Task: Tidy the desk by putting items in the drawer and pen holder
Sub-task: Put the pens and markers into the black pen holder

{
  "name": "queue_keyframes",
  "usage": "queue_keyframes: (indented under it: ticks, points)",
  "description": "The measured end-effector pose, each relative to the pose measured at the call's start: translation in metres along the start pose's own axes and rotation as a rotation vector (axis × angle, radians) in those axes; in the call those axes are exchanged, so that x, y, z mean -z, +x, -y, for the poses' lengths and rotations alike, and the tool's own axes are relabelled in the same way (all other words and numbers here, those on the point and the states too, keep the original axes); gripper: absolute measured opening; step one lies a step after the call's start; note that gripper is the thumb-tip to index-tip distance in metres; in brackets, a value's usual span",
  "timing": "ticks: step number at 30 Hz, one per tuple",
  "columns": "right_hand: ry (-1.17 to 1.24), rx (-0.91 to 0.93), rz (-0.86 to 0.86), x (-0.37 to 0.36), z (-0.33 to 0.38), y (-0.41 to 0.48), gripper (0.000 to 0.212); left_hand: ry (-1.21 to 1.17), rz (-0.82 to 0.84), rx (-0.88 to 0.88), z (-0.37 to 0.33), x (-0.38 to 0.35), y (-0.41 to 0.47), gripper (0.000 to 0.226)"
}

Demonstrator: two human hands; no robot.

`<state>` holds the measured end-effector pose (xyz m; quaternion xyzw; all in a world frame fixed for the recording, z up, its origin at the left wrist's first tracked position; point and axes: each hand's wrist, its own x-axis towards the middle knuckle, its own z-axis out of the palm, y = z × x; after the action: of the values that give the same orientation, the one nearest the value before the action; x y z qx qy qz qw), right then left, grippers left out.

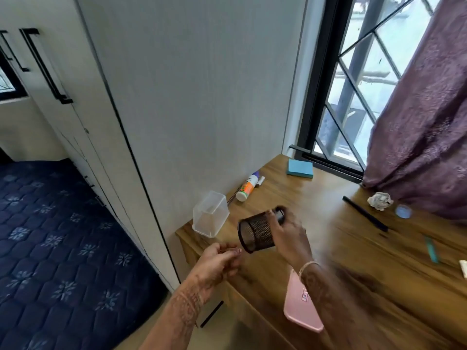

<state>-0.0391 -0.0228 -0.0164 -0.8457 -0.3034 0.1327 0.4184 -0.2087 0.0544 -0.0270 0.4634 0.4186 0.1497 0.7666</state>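
The right hand (288,236) grips the black mesh holder (256,232) with fingers curled round its closed end. The holder is in the air over the left part of the desk (328,203), tilted on its side, its open mouth toward the left hand (218,258). This hand is just beside the mouth with the fingertips drawn together; whether they pinch something I cannot tell, the picture is blurred. A clear box (211,214) stands near the desk corner, a white bottle (246,188) lies behind it. A pink phone (298,306) lies at the front edge, under the right forearm. A black drawer handle (212,314) shows below the desk edge.
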Motion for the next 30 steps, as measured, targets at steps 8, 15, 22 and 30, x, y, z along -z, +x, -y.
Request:
queue_keyframes:
  ticks: [8, 15, 22, 30]
  points:
    - [1.032, -0.707, 0.177, -0.007, -0.027, 0.007, 0.054, 0.111, 0.058, -0.182, -0.013, -0.039, 0.030, 0.092]
    - [0.959, -0.571, 0.296, -0.007, -0.036, 0.018, 0.040, 0.209, 0.164, -0.361, -0.031, -0.052, 0.061, 0.070]
    - [0.337, -0.003, -0.014, 0.014, -0.024, 0.074, 0.016, 0.473, 0.268, -0.336, -0.049, -0.027, 0.083, 0.082]
    - [-0.603, 0.929, 0.134, -0.035, 0.021, 0.130, 0.022, 0.577, 0.426, -0.361, -0.084, 0.021, 0.067, 0.084]
